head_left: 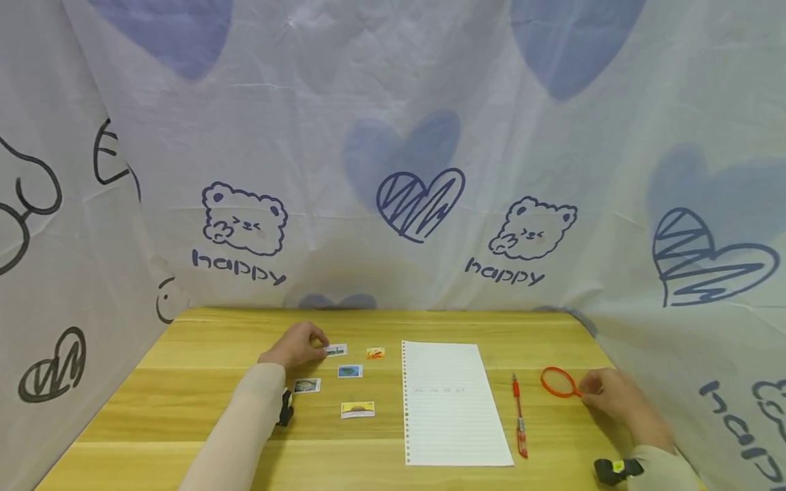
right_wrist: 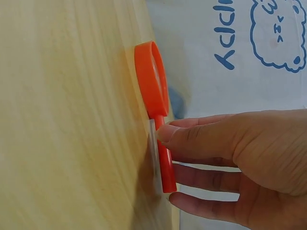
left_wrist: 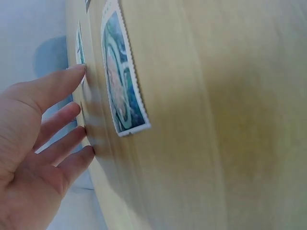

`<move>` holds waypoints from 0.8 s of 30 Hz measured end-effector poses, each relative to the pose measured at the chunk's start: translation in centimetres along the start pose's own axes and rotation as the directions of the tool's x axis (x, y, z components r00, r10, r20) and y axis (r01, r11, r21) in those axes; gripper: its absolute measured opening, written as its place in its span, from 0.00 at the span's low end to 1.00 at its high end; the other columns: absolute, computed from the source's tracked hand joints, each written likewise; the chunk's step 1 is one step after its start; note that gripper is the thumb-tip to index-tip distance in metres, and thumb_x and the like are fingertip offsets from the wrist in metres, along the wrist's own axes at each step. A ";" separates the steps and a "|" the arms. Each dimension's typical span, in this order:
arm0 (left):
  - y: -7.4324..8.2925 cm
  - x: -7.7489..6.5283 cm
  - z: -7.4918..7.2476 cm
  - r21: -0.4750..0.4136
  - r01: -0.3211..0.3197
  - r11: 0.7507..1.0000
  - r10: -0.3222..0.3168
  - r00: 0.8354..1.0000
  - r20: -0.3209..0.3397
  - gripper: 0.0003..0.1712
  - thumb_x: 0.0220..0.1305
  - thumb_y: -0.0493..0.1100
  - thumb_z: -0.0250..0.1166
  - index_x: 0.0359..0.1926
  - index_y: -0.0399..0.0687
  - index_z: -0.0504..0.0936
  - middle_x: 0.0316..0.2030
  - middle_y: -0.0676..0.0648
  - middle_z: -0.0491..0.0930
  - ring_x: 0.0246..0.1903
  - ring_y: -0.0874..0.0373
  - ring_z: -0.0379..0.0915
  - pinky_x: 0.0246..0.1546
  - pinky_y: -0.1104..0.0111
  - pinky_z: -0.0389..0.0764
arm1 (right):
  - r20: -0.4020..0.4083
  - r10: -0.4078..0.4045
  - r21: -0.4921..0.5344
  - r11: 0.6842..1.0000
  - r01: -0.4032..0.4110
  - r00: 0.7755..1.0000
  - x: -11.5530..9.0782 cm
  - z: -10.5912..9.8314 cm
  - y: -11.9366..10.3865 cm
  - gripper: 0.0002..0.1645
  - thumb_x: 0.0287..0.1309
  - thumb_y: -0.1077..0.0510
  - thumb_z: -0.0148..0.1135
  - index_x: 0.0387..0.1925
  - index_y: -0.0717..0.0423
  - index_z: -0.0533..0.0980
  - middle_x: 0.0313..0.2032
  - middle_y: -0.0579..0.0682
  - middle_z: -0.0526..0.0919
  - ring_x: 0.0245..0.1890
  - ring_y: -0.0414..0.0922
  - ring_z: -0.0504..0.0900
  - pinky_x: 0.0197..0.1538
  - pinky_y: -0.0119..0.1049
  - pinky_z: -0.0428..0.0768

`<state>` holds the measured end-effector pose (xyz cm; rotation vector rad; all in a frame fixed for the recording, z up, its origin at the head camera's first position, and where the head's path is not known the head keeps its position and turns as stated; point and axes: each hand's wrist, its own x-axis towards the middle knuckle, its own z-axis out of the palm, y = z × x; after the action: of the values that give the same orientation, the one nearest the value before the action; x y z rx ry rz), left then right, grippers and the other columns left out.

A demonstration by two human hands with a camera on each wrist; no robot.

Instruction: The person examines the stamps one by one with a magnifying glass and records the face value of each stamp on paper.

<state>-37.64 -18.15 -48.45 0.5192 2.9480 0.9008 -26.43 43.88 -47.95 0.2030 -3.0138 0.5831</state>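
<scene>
At the far left of the stamps, my left hand point(head_left: 297, 346) reaches over the table, its thumb tip touching the near edge of a small stamp point(head_left: 336, 350). In the left wrist view the fingers are spread and slightly bent, fingertips low at the wood. A green stamp with perforated edges point(left_wrist: 120, 72) lies just nearer than that hand. On the right, my right hand point(head_left: 610, 393) pinches the handle of a red magnifying glass point(head_left: 557, 382) between thumb and fingers. Its round orange-red rim point(right_wrist: 149, 79) points away from the hand, low over the table.
A blue stamp point(head_left: 350, 371), an orange stamp point(head_left: 376, 353) and a yellow stamp point(head_left: 357, 409) lie flat nearby. Lined paper point(head_left: 456, 416) with faint writing occupies the middle. A red pen point(head_left: 519, 417) lies right of it. Patterned cloth point(head_left: 393, 286) hangs around the table point(head_left: 344, 460).
</scene>
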 end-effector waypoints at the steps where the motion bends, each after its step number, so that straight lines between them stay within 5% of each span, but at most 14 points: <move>1: 0.0 0.0 0.0 -0.007 0.005 1.000 -0.005 1.000 -0.001 0.08 0.61 0.36 0.73 0.42 0.41 0.90 0.50 0.40 0.87 0.53 0.43 0.81 0.60 0.47 0.81 | 0.000 -0.006 -0.006 1.000 0.006 1.000 0.0 0.1 0.0 0.06 0.51 0.66 0.74 0.32 0.60 0.84 0.30 0.50 0.86 0.33 0.44 0.80 0.37 0.39 0.80; 7: -0.2 -0.1 0.0 -0.029 0.006 1.000 -0.007 1.000 -0.007 0.09 0.61 0.36 0.73 0.42 0.40 0.90 0.42 0.42 0.87 0.44 0.49 0.81 0.53 0.50 0.83 | -0.021 -0.011 -0.026 1.000 0.010 1.000 0.0 0.4 -0.1 0.05 0.50 0.67 0.74 0.30 0.60 0.83 0.30 0.51 0.87 0.33 0.44 0.81 0.38 0.40 0.81; 15: -0.3 -0.3 0.2 -0.051 0.017 0.999 -0.017 1.000 0.007 0.10 0.61 0.36 0.73 0.45 0.39 0.90 0.45 0.40 0.88 0.47 0.47 0.82 0.55 0.50 0.83 | -0.056 -0.043 -0.036 0.998 0.041 0.997 0.0 0.7 -0.4 0.05 0.50 0.68 0.73 0.27 0.59 0.83 0.28 0.49 0.86 0.30 0.41 0.79 0.36 0.37 0.79; 24: -0.4 0.0 0.0 -0.044 0.030 0.999 -0.030 0.999 0.012 0.11 0.62 0.37 0.73 0.46 0.40 0.90 0.45 0.41 0.87 0.47 0.47 0.82 0.56 0.49 0.83 | -0.074 -0.049 0.012 0.999 0.050 0.996 1.3 1.1 -3.2 0.04 0.54 0.66 0.71 0.28 0.58 0.82 0.27 0.47 0.84 0.29 0.41 0.77 0.34 0.37 0.77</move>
<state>-37.71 -18.43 -48.67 0.4752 2.9095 0.9547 -27.26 40.38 -47.64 0.2502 -2.9256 0.5935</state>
